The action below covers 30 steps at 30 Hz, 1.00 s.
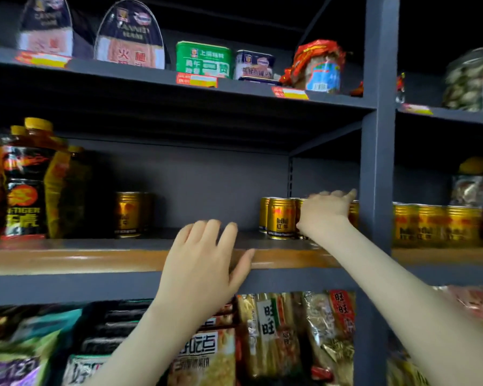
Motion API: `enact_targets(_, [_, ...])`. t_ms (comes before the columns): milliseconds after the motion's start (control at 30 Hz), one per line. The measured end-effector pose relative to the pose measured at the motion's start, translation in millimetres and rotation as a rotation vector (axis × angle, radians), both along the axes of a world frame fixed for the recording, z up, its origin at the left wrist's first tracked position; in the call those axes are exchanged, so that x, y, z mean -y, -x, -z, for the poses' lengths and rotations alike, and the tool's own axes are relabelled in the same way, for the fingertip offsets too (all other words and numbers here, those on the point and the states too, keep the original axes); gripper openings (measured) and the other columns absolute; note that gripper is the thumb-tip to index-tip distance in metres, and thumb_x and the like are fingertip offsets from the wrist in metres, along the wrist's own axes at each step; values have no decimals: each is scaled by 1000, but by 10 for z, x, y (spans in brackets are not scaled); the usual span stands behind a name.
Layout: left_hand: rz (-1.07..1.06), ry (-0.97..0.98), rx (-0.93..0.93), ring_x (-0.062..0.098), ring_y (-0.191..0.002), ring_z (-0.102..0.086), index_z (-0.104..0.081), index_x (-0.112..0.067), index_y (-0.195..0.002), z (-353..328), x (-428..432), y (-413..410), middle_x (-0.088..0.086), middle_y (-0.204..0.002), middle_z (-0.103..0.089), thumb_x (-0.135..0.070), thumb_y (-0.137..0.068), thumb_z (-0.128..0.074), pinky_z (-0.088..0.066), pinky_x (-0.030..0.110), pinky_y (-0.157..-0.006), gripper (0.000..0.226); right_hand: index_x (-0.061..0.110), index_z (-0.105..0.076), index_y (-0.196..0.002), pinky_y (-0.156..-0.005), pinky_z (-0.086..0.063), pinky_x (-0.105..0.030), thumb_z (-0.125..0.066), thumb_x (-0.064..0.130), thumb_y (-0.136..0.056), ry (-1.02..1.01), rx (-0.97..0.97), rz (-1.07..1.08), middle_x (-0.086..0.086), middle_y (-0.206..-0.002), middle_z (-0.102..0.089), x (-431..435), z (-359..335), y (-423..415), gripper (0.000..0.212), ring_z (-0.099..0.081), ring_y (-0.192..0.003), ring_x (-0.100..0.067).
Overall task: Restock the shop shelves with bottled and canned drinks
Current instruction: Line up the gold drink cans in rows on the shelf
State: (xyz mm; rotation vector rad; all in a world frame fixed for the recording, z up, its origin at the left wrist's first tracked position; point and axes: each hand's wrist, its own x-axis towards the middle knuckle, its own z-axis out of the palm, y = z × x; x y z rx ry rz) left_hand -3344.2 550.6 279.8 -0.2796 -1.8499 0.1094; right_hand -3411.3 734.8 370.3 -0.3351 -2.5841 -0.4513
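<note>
Gold under the right hand: the right hand (pixel 326 210) lies over the tops of a cluster of gold cans (pixel 280 218), fingers reaching toward the back corner. Blur hides whether it grips one, so I cannot tell.
Left hand: the left hand (pixel 204 263) rests open on the wooden front edge of the middle shelf (pixel 95 259), fingers straight, holding nothing.
Cans' place: upright at the shelf's right end, just beside the grey post (pixel 374 176).
Key relation: the cans stand directly beneath and ahead of the right hand, long axis vertical. The right hand is far nearer than the left.
Spacing: the cluster stands well apart from a lone can (pixel 128 214), which sits near the tall bottles (pixel 25 185) at the left.
Next move, likely: setting or nudging cans into rows. Tipping a neighbour is the risk.
Beyond: further cans (pixel 435 224) in the next bay, snack packets (pixel 276 330) below.
</note>
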Motion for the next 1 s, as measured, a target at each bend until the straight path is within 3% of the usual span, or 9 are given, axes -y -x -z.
enact_targets(100, [-31, 11, 17, 30, -75, -59, -67, -5, -103, 78, -24, -18, 8, -82, -62, -49, -92, -40, -46, 39, -75, 53, 2, -35, -144, -112, -24, -57, -55, 30, -93, 16, -22, -57, -22, -143, -41, -64, 28, -55, 61, -38, -133, -39])
enact_targets(233, [-64, 3, 52, 30, -76, -59, -68, -6, -104, 78, -59, -44, 9, -84, -63, -48, -93, -40, -47, 40, -76, 52, 4, -40, -140, -113, -12, -63, -55, 14, -91, 65, -91, -225, -18, -140, -46, -112, 48, -95, 52, -37, -134, -38])
enact_targets(433, [-46, 12, 54, 30, -76, -61, -68, -6, -102, 88, -60, -45, 9, -84, -64, -44, -93, -39, -48, 40, -76, 49, 13, -40, -143, -116, -12, -58, -57, 15, -92, 71, -123, -440, -10, -142, -47, -205, 93, -76, 54, -37, -135, -34])
enact_targets(567, [-4, 0, 21, 32, -74, -61, -69, -3, -101, 97, -45, -25, 10, -82, -64, -43, -92, -40, -49, 41, -76, 50, 13, -33, -146, -115, -12, -59, -59, 28, -94, 73, -135, -421, -11, -147, -38, -209, 105, -45, 61, -30, -138, -34])
enact_targets(733, [39, -75, 48, 34, -79, -63, -68, -4, -103, -29, 65, -81, 12, -85, -65, -50, -90, -39, -49, 43, -81, 56, 18, -9, -154, -117, -7, -57, -59, 42, -93, 64, -184, -475, -11, -158, -21, -61, 71, 44, 83, -17, -145, -33])
enact_targets(867, [-6, -122, 51, 38, -93, -62, -66, -4, -110, -207, 434, -118, 18, -99, -66, -57, -89, -35, -43, 48, -91, 65, 24, 12, -154, -120, -2, -53, -63, 42, -90, 25, -12, -512, -12, -162, 1, 166, -21, 276, 100, 0, -149, -33])
enact_targets(1000, [-65, -155, 74, 42, -109, -57, -67, -3, -113, -255, 879, -131, 24, -114, -63, -62, -89, -32, -31, 55, -103, 73, 24, 18, -152, -120, 2, -47, -64, 34, -91, -127, 173, -420, -13, -162, 10, 256, -78, 569, 103, 9, -149, -31])
